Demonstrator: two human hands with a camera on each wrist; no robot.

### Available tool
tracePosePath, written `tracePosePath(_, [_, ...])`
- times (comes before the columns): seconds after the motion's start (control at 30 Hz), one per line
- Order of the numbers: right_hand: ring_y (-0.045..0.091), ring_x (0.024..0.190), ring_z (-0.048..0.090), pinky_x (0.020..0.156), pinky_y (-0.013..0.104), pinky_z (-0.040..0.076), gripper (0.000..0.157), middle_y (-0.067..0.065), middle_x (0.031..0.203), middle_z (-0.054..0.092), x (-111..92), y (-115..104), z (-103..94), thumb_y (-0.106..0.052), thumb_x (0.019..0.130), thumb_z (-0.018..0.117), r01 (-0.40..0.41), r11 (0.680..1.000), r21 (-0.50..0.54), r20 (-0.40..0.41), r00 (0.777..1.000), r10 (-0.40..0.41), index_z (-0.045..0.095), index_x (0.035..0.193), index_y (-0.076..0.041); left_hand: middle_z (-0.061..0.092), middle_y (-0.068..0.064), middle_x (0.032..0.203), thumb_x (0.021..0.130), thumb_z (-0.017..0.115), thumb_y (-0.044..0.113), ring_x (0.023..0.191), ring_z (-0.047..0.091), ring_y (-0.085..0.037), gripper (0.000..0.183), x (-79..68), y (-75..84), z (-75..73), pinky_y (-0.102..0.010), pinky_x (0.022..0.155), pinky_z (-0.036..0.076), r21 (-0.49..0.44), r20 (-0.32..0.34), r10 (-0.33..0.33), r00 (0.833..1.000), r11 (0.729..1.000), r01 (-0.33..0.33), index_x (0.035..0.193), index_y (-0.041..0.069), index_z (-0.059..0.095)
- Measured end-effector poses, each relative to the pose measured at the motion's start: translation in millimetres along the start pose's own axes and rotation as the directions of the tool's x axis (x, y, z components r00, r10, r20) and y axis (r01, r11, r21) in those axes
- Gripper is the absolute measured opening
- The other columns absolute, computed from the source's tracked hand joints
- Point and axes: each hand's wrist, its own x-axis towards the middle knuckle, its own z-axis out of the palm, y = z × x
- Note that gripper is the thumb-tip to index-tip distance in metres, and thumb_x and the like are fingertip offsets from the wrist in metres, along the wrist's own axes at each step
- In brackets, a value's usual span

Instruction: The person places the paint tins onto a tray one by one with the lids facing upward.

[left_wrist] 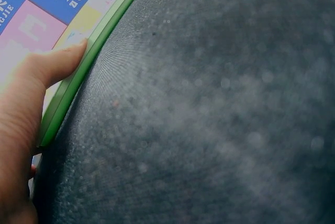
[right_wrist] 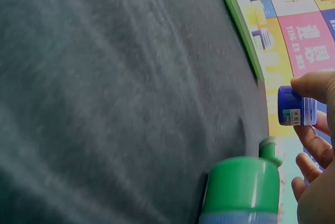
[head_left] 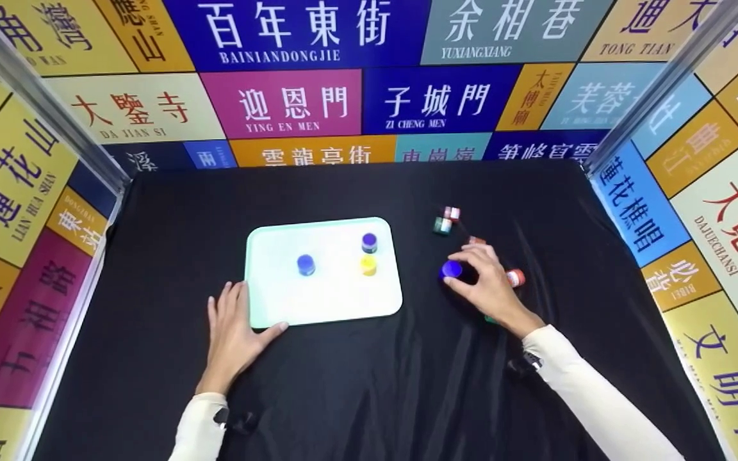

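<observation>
My right hand (head_left: 487, 282) pinches a small blue-capped paint jar (right_wrist: 290, 103) between thumb and fingers, to the right of the tray. The jar carries a printed label with a barcode in the right wrist view. My left hand (head_left: 233, 333) rests at the near left corner of the pale green-rimmed tray (head_left: 318, 301), thumb along the front rim and fingers by the left side. On the white tray stand a blue-violet jar (head_left: 305, 264) near the middle, a dark purple jar (head_left: 369, 242) and a yellow jar (head_left: 368, 265) at the right.
Beyond the right hand sit a red-capped jar (head_left: 451, 213), a green jar (head_left: 442, 225) and a brown-capped jar (head_left: 476, 241). An orange-red jar (head_left: 515, 277) lies beside the hand. A green-capped jar (right_wrist: 241, 187) shows near the right wrist. Black cloth (head_left: 343, 384) covers the table.
</observation>
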Motion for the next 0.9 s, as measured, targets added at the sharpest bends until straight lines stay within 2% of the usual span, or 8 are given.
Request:
tracePosePath(0.13, [0.043, 0.131, 0.057, 0.121, 0.048, 0.037, 0.044, 0.019, 0.126, 0.074, 1, -5, 6.3, -0.006, 0.081, 0.096, 0.002, 1.0, 0.006, 0.019, 1.0, -0.002, 0.079, 0.121, 0.003, 0.037, -0.03, 0.17, 0.086, 0.087, 0.062, 0.166, 0.018, -0.048, 0.119, -0.4, -0.7, 1.2, -0.067, 0.134, -0.002, 0.002, 0.001, 0.0, 1.0, 1.0, 0.0, 0.168, -0.006, 0.033])
tracePosePath(0.43, [0.043, 0.133, 0.055, 0.115, 0.051, 0.04, 0.042, 0.029, 0.131, 0.07, 4, -20, 26.3, -0.009, 0.085, 0.095, -0.01, 0.999, 0.04, 0.117, 0.993, 0.006, 0.078, 0.123, 0.001, 0.038, -0.029, 0.169, 0.086, 0.087, 0.063, 0.166, 0.018, -0.047, 0.12, 0.8, -1.8, -0.2, -0.067, 0.133, -0.001, 0.008, 0.006, -0.004, 1.0, 1.0, 0.004, 0.169, -0.005, 0.033])
tracePosePath(0.73, [0.041, 0.134, 0.055, 0.115, 0.051, 0.043, 0.042, 0.027, 0.132, 0.069, 10, -37, 52.7, -0.013, 0.088, 0.094, 0.056, 0.996, 0.067, 0.177, 0.982, -0.067, 0.077, 0.124, 0.001, 0.037, -0.029, 0.17, 0.086, 0.087, 0.063, 0.166, 0.018, -0.047, 0.12, 0.9, -1.1, -0.5, -0.067, 0.134, -0.002, 0.0, 0.007, -0.006, 1.0, 1.0, 0.006, 0.169, -0.005, 0.033])
tracePosePath(0.9, [0.038, 0.133, 0.055, 0.115, 0.049, 0.044, 0.042, 0.019, 0.128, 0.072, 13, -44, 64.4, -0.013, 0.088, 0.094, 0.072, 0.994, 0.077, 0.201, 0.976, -0.086, 0.078, 0.124, 0.001, 0.038, -0.029, 0.17, 0.086, 0.088, 0.062, 0.166, 0.018, -0.046, 0.12, 0.7, -1.2, -0.3, -0.066, 0.134, -0.002, 0.002, 0.003, -0.007, 1.0, 1.0, 0.007, 0.169, -0.005, 0.034])
